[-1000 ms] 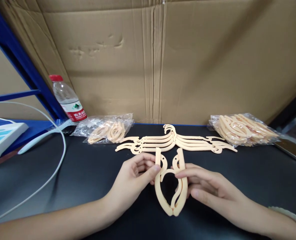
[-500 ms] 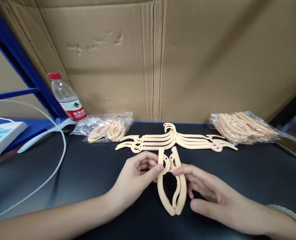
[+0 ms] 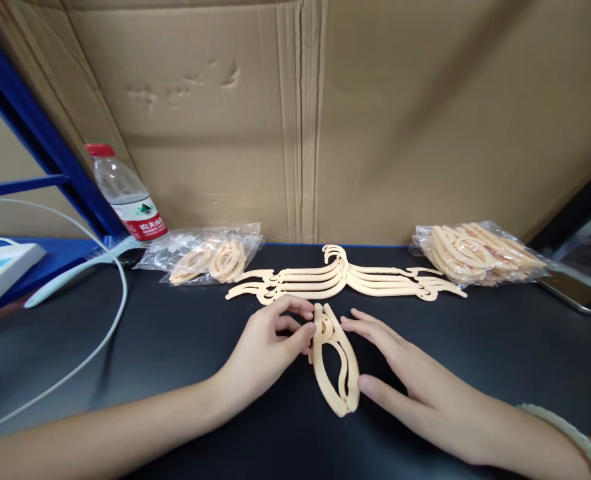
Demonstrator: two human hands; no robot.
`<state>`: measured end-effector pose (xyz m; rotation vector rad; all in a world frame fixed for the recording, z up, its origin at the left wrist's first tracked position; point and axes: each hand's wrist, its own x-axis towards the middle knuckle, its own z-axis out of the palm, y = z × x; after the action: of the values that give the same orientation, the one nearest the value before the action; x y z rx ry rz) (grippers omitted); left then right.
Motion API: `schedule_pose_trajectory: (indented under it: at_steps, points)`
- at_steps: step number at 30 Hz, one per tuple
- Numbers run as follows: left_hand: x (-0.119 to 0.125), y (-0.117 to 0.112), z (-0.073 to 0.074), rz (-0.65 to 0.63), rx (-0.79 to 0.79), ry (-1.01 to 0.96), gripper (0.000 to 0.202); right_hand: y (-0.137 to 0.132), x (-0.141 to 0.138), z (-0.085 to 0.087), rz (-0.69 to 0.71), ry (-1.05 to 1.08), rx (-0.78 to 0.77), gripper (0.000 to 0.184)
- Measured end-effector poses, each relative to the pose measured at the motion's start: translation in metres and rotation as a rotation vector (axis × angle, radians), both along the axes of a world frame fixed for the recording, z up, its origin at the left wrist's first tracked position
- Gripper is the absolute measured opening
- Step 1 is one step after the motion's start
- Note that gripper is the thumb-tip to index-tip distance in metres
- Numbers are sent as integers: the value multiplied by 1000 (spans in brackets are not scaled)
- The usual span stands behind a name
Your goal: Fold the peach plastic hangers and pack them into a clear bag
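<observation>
A cream-coloured folding clothes hanger (image 3: 350,365) is folded up in front of me, its two arms close together at the top and meeting at the lower end. My left hand (image 3: 270,340) grips its upper left side between thumb and fingers; some fingertips are hidden behind it. On the other side, my right hand (image 3: 415,387) is open, fingers stretched out and apart, with the thumb at the hanger's lower right edge. Whether that thumb touches is hard to tell. Just beyond lie several unfolded hangers (image 3: 380,281), nested together with their hooks pointing away.
Clear bags of folded hangers lie at the back left (image 3: 228,259) and back right (image 3: 480,253). A red-capped water bottle (image 3: 130,200) leans at the left, near a white cable (image 3: 120,313) and a blue frame (image 3: 35,120). A phone (image 3: 575,293) rests at the right, and cardboard (image 3: 215,120) stands behind.
The hanger's two arms have come closer together at the top. My right hand's fingers have moved off the hanger and spread out, while my left hand keeps its hold.
</observation>
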<state>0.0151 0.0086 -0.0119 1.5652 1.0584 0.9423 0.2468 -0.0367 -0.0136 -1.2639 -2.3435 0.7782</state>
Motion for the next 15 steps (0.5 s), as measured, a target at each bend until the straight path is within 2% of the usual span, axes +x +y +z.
schedule_pose_trajectory:
  at_steps: [3,7,10,15]
  points:
    - [-8,-9,3,-101,219,170,17,-1,3,1,1,17,136,55]
    - [-16,-21,6,-307,516,468,48,0,4,7,181,12,290,49]
    - [-19,-25,3,-412,594,625,72,0,3,6,229,-40,346,50]
    - [-21,-21,-3,-451,664,715,65,0,3,0,234,-91,377,51]
